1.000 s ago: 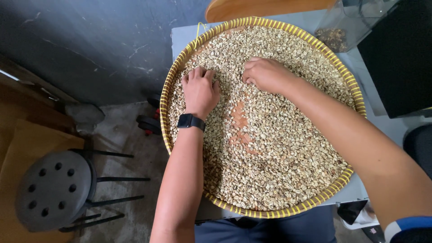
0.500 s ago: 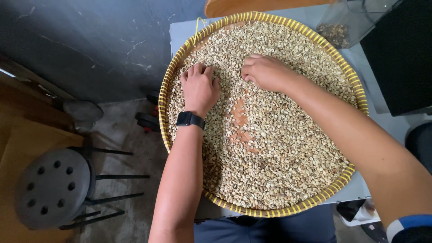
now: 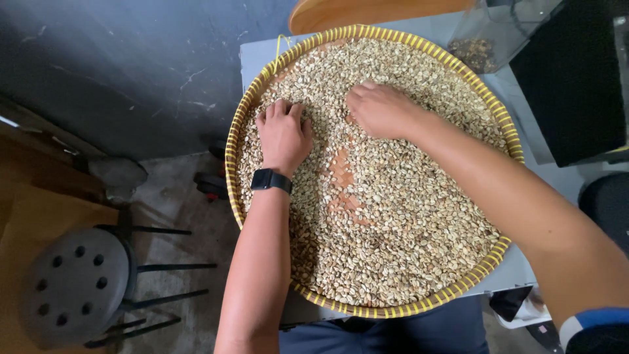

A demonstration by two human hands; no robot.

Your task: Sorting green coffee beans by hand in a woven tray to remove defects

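Grey perforated stool [image 3: 75,285] w/ black legs at lower left of frame, on concrete floor [image 3: 170,196]. Dark wall [image 3: 131,65] across upper left. Clear plastic container [image 3: 488,33] w/ dark bits inside at upper right, just beside the tray rim; black box [image 3: 570,78] further right. Wooden curved edge [image 3: 380,10] at top, behind tray. Nothing between hands and beans.

Left hand [image 3: 283,134] flat on the beans, palm down, fingers loosely spread & pointing toward top of frame, tips sunk slightly into the layer; black smartwatch [image 3: 270,180] on wrist. Right hand [image 3: 380,108] also palm down on beans, fingers curled & close together, pointing to upper left; holds nothing visible, can't tell if any bean pinched underneath.

Pale green coffee beans [image 3: 406,216] in thin layer fill round woven bamboo tray [image 3: 232,164], yellow-edged, centre of frame on grey surface [image 3: 252,56]. Round, so no long axis; lies flat. Bare reddish patch of tray weave [image 3: 342,177] showing between & below hands.
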